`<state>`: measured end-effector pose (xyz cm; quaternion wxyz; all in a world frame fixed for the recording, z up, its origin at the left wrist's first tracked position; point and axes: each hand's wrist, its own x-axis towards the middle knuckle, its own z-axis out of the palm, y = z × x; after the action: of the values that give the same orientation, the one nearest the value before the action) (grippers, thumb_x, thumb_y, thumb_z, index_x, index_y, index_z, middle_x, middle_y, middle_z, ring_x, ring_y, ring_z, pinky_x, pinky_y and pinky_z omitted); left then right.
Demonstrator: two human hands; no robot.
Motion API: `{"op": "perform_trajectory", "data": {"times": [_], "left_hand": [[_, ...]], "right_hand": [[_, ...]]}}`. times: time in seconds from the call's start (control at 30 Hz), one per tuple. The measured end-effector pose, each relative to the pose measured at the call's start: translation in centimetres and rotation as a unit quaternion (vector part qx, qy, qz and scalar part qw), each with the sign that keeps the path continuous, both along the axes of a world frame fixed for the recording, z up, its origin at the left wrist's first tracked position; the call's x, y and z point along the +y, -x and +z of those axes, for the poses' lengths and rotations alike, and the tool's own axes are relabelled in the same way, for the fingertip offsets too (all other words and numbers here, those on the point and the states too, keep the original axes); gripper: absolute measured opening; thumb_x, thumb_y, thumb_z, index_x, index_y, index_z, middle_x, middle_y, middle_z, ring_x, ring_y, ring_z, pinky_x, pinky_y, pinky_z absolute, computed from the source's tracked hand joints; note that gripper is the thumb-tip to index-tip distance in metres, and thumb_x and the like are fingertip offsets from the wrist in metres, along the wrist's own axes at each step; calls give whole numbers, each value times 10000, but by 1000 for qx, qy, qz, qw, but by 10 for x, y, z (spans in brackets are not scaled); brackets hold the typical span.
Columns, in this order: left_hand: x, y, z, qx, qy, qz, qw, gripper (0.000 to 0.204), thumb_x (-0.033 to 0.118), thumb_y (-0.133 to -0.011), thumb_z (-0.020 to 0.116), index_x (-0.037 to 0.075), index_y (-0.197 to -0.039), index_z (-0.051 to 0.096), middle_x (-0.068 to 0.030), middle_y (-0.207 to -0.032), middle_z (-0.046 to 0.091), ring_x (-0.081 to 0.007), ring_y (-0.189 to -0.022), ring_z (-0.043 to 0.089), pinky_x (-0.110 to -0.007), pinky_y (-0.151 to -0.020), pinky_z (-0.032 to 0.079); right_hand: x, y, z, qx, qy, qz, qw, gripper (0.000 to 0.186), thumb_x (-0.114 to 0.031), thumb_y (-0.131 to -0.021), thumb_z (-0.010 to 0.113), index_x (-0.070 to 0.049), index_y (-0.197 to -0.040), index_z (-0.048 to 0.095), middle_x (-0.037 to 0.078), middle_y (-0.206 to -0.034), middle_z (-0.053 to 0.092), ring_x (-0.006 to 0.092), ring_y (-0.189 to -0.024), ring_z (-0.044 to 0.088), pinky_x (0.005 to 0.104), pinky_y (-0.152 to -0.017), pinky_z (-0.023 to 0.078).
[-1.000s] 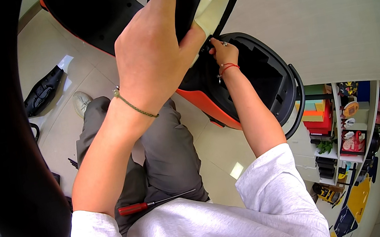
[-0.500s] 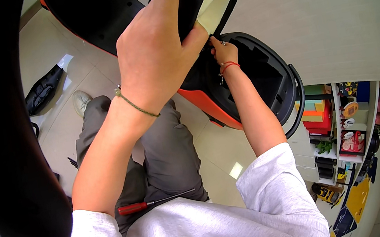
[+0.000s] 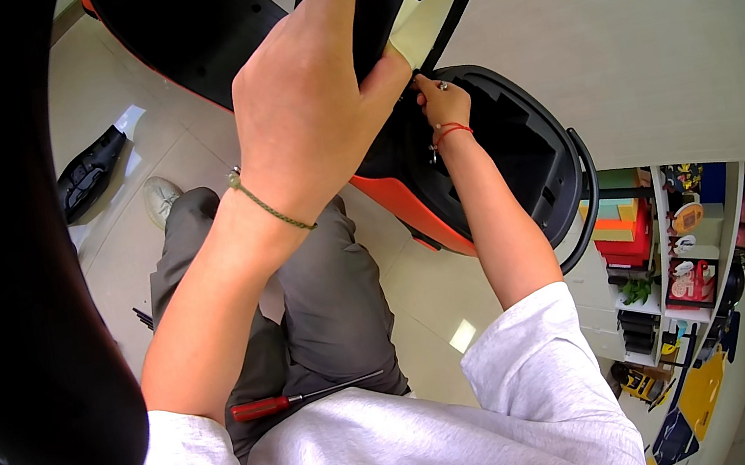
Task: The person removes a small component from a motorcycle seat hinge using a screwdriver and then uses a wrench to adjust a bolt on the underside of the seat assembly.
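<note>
My left hand (image 3: 301,110) grips the edge of a raised black scooter seat (image 3: 382,2), thumb along the dark cover and fingers under the pale underside. Beyond it, my right hand (image 3: 447,106) reaches over the open storage bin (image 3: 513,123) of the scooter. Its fingers are pinched near the foot of the seat, where the hinge area is dark; what they hold is too small to make out. Orange body panel (image 3: 397,203) runs below the bin. Across my lap lies a screwdriver (image 3: 262,408) with a red handle, touched by neither hand.
The scooter's black footboard (image 3: 187,26) extends to the upper left. A loose black plastic part (image 3: 91,174) lies on the tiled floor. A black grab rail (image 3: 589,184) curves round the bin's end. Shelves (image 3: 668,240) with boxes and plants stand at the right.
My right fingers have shifted very slightly at the foot of the seat. My left hand keeps its hold, and the whole view has moved a little.
</note>
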<state>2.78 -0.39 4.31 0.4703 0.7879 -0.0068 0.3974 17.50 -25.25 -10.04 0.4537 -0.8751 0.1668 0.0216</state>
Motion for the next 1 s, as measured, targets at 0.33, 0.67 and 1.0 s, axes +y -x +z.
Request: {"op": "perform_trajectory", "data": {"times": [0.33, 0.67, 1.0], "left_hand": [[1, -3, -4, -48, -2, -1, 999, 745, 111, -764, 725, 39, -1438, 415, -226, -1014, 658, -370, -824, 666, -401, -712, 529], [1, 0, 1, -19, 4, -10, 1000, 752, 111, -761, 724, 45, -1442, 413, -217, -946, 656, -368, -792, 663, -404, -691, 524], [2, 0, 1, -14, 1, -17, 1000, 764, 103, -749, 713, 48, -1448, 409, -215, -936, 651, -367, -786, 660, -405, -693, 525]], "right_hand": [[6, 2, 7, 17, -55, -21, 998, 260, -273, -868, 692, -23, -808, 729, 29, -625, 637, 101, -511, 520, 271, -494, 387], [-5, -4, -9, -24, 31, 21, 999, 263, -284, -867, 718, -31, -798, 732, 11, -626, 617, 92, -500, 489, 250, -502, 377], [-5, -6, -8, -10, 15, 1, 1000, 222, -245, -865, 720, -28, -830, 748, -1, -622, 606, 76, -510, 481, 239, -491, 366]]}}
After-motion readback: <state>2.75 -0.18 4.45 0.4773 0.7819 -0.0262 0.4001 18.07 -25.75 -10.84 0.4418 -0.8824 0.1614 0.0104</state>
